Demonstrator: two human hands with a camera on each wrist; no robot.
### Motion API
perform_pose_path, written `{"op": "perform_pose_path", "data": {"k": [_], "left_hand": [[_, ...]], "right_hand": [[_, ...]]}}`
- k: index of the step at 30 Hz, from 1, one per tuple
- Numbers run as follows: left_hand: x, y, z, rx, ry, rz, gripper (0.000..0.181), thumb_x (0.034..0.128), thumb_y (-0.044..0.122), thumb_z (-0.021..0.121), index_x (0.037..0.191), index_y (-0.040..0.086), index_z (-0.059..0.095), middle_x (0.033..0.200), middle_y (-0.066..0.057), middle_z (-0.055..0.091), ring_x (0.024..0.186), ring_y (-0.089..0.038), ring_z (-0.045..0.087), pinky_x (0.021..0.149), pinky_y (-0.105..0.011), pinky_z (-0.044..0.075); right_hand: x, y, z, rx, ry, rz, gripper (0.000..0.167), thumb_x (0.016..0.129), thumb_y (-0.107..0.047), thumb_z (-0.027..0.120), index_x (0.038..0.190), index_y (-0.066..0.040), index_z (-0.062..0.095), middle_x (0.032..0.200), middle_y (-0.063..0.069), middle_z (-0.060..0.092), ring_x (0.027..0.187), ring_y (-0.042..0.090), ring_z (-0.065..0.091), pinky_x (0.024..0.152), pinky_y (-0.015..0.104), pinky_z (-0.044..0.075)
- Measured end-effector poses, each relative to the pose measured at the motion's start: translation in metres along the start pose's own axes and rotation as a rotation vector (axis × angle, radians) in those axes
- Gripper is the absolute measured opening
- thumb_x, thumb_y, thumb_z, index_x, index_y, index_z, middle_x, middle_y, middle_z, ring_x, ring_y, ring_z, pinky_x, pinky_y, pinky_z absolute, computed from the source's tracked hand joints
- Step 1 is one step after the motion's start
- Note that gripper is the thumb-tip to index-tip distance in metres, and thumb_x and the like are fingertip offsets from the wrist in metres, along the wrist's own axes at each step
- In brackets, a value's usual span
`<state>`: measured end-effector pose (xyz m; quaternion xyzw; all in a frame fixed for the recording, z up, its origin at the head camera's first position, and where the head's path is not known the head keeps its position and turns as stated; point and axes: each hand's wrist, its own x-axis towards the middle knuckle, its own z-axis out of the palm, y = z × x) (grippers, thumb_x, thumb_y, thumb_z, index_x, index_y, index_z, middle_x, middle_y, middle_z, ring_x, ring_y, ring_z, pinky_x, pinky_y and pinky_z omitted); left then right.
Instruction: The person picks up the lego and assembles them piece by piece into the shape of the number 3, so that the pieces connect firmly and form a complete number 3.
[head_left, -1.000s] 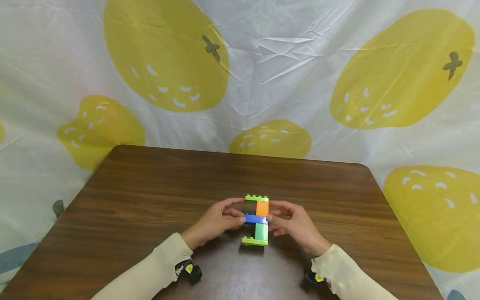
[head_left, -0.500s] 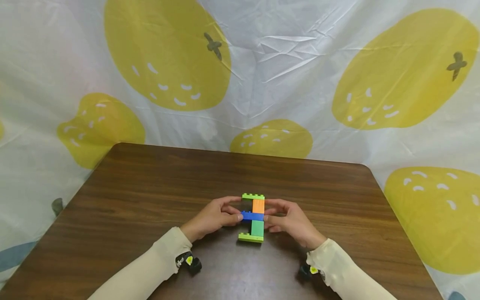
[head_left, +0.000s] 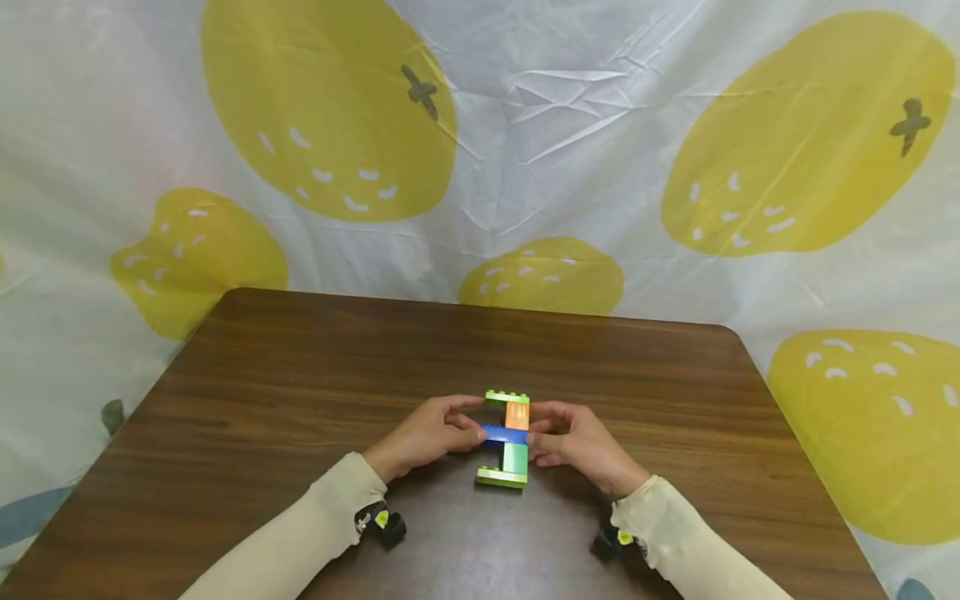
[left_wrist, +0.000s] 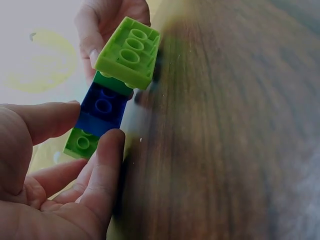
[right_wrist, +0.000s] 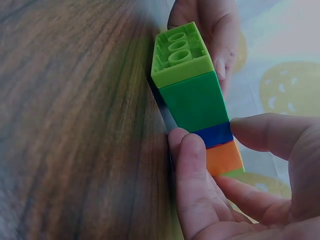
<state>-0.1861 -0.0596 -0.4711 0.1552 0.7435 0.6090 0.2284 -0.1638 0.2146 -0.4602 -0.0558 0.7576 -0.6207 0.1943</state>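
A stack of toy building bricks is held over the table's middle in the head view. It joins a lime brick (head_left: 507, 397) at the far end, an orange brick (head_left: 517, 415), a blue brick (head_left: 506, 433), a green brick (head_left: 515, 457) and a second lime brick (head_left: 502, 477) nearest the body. My left hand (head_left: 424, 435) pinches the blue brick's left end between thumb and fingers. From the other side, my right hand (head_left: 587, 445) grips the stack, its thumb at the blue brick. In both wrist views the near lime brick (left_wrist: 128, 52) shows its hollow underside.
Brown wood-grain table (head_left: 337, 350) lies beneath both hands. Behind it hangs a white cloth (head_left: 495, 150) printed with yellow fruit. Dark wrist devices (head_left: 390, 530) sit at both sleeve cuffs.
Both hands have kept hold of the bricks. The stack and right hand shifted slightly left in the first half second, then stayed nearly still.
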Motion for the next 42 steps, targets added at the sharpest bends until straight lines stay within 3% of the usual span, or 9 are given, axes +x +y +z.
{"op": "perform_pose_path", "data": {"k": [24,38,42], "left_hand": [[0.0,-0.0026,0.0009,0.097,0.029,-0.031,0.061,0.0944,0.021,0.079,0.148,0.002,0.057,0.1,-0.005,0.077,0.086,-0.013,0.071,0.079,-0.025,0.059],[-0.001,-0.0026,0.0011,0.06,0.011,-0.021,0.059,0.0963,0.021,0.078,0.148,0.002,0.057,0.105,-0.007,0.076,0.089,-0.014,0.071,0.083,-0.026,0.061],[-0.003,-0.0042,-0.0006,0.026,-0.012,-0.01,0.057,0.0984,0.021,0.076,0.148,0.002,0.056,0.111,-0.01,0.075,0.094,-0.016,0.072,0.088,-0.031,0.063]], "right_hand": [[0.0014,0.0,0.0001,-0.03,-0.019,0.02,0.064,0.095,-0.011,0.078,0.147,0.013,0.05,0.109,0.018,0.07,0.086,0.021,0.075,0.079,0.035,0.066],[-0.0019,0.0038,-0.0036,-0.016,-0.04,0.025,0.065,0.096,-0.013,0.077,0.149,0.012,0.047,0.113,0.019,0.068,0.092,0.022,0.075,0.084,0.035,0.065],[-0.0071,0.0045,-0.0069,-0.058,-0.052,-0.013,0.062,0.1,-0.016,0.074,0.149,0.01,0.047,0.116,0.021,0.067,0.097,0.024,0.074,0.085,0.035,0.065]]}}
